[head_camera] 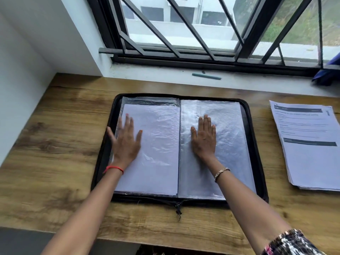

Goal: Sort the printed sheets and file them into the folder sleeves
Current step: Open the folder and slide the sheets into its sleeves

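sheets point(311, 159), print unreadable; left hand point(127, 142), right hand point(203, 138) flat on sleeves point(230, 155)

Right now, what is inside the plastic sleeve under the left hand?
A blank-looking white sheet lies in the left sleeve. The left hand covers part of it; anything beneath is hidden.

Even daylight, moderately bright; soft shadows, some glare and blur.
Light is admitted through the window point(184, 24) beyond both hands. White glare is noted on the plastic sleeve point(230, 140) just past the fingertips of the right hand point(204, 138). The left hand point(127, 142) is motion-blurred at the fingers. The desk point(55, 126) edge below the wrists is bowed by the lens.
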Tool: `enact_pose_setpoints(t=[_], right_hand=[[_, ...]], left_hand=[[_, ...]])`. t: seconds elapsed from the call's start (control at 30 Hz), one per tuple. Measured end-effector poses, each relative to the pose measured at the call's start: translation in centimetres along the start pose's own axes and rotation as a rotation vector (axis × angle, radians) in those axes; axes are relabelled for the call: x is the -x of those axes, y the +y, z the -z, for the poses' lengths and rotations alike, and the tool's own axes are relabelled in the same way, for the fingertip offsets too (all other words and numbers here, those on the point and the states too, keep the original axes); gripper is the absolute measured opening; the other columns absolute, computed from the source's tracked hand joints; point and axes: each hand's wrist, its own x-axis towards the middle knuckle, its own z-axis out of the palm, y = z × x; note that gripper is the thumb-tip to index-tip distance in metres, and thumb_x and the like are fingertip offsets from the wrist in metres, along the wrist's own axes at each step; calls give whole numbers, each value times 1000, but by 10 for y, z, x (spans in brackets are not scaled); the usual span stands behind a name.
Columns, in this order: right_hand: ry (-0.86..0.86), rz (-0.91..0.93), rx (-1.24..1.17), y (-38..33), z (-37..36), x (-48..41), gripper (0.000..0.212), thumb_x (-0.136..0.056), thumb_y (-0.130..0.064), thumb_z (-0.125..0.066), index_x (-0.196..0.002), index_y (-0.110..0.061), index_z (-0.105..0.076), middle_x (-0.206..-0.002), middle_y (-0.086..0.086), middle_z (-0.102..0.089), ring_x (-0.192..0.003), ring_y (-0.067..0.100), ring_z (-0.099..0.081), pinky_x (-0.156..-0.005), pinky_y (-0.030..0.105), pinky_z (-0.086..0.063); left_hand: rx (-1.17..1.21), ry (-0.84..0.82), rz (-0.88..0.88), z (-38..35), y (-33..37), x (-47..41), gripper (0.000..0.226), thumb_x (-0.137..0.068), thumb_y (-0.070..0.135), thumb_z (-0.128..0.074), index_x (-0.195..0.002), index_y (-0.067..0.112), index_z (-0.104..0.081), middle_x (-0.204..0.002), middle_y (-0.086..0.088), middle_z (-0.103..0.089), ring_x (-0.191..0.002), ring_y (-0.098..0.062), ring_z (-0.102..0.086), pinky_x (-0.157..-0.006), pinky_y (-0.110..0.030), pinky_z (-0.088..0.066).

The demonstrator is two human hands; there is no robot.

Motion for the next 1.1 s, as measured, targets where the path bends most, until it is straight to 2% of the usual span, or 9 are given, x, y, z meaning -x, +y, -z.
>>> enact_pose_setpoints(t=[0.07,0.2,0.3,0.4,0.5,0.67,0.73,0.87,1.1], right_hand=[[-12,3,-20,0,1,0,56,-101,-33,-30,-149,-8,-18,-158,7,-7,-147,18,-3,-118,33,4],[-33,-15,-69,6,8,1,56,-101,-33,-30,-150,-10,-14,-159,6,-7,-146,16,-4,-117,32,5],[-49,-6,-4,27,14,10,58,-101,-37,-26,-151,-13,-9,-159,0,-4,-146,13,-1,-118,34,6],[-63,-4,39,51,20,19,59,-101,-43,-24,-151,-16,-6,-158,-4,0,-146,11,3,-116,33,10],[-43,-41,68,71,28,24,58,-101,-42,-24,-151,-17,-8,-159,-4,-2,-146,11,2,-116,34,8],[2,-80,18,106,48,31,59,-101,-38,-26,-150,-12,-8,-159,1,-4,-146,12,-2,-116,30,5],[72,-59,-42,120,63,28,55,-101,-32,-32,-149,-8,-17,-157,5,-14,-146,15,-11,-117,28,-3],[248,-96,-161,149,101,15,45,-100,-20,-38,-142,-3,-36,-151,12,-32,-141,23,-28,-114,28,-19],[346,-326,-215,236,153,-3,43,-97,-13,-42,-137,2,-41,-146,17,-38,-138,27,-33,-112,32,-27]], left_hand=[[9,-33,-191,-4,38,26,70,-94,57,-9,-149,15,-12,-158,2,-5,-145,-14,1,-109,-42,27],[-8,-152,-377,-24,78,65,65,-93,53,-24,-147,16,-26,-155,2,-22,-143,-12,-10,-113,-46,2],[-18,-186,-305,-29,65,71,64,-91,49,-26,-147,17,-26,-154,3,-24,-141,-12,-13,-112,-44,-3],[-1,-188,-221,-25,39,73,68,-89,55,-10,-149,23,-4,-155,11,0,-143,-5,3,-114,-34,9],[39,-159,-101,-20,18,76,71,-86,59,-2,-148,26,0,-154,14,6,-143,-4,6,-113,-33,13],[71,-100,145,-15,16,64,65,-98,51,-21,-150,15,-6,-158,5,1,-145,-11,3,-115,-45,9],[129,-63,190,-9,37,48,63,-100,42,-29,-150,9,-9,-159,-1,-2,-146,-16,2,-116,-48,7],[330,-9,43,-9,118,9,57,-100,31,-36,-147,3,-21,-158,-8,-11,-146,-19,-6,-116,-44,0],[820,-219,-181,-24,307,-12,29,-91,9,-58,-116,-5,-61,-121,-20,-61,-116,-29,-55,-100,-28,-37]])
